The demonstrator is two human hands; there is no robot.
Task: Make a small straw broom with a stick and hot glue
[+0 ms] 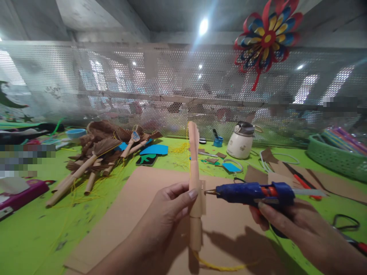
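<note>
My left hand pinches a rolled brown paper stick around its middle and holds it upright. A folded paper piece tops the stick, and a loose paper flap stands out along its right side. Yellow string trails from its lower end. My right hand is wrapped around the grip of a blue hot glue gun, with a clear glue stick poking out of the back. The gun's nozzle points left, just beside the flap; whether it touches cannot be seen. Under both hands lies a large brown cardboard sheet.
Finished-looking brown paper sticks with fanned ends are heaped at the left. A blue bowl, a phone, a white bottle and a green basket stand farther back. Red-handled scissors lie at the right.
</note>
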